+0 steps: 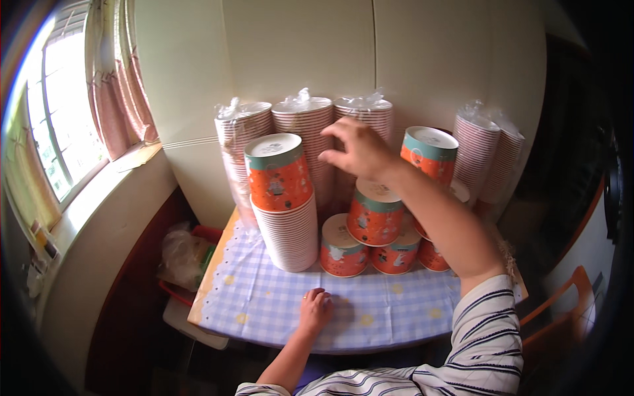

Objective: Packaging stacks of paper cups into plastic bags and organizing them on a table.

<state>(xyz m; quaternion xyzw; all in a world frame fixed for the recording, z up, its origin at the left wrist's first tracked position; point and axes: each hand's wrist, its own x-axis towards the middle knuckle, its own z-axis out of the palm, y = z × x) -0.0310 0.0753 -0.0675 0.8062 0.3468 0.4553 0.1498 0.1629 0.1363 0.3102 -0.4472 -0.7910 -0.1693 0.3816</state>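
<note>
My right hand (356, 149) is raised over the table with thumb and fingers apart and nothing between them. Just below it an orange and teal paper tub (375, 214) stands upside down in the second row of a pyramid. Under that row are more tubs (343, 247), partly hidden by my right forearm. One tub (430, 153) tops the pyramid. To the left, an upside-down orange tub (278, 175) caps a tall stack of nested tubs (287, 234), of which mostly white rims show. My left hand (316, 310) rests on the tablecloth, fingers curled in and holding nothing visible.
Tall plastic-wrapped stacks of tubs (247, 142) line the back against the cabinet; others (475, 148) stand at the back right. A blue checked cloth (264, 303) covers the table. A red bin (205, 234) with plastic bags is at left, a wooden chair (581, 300) at right.
</note>
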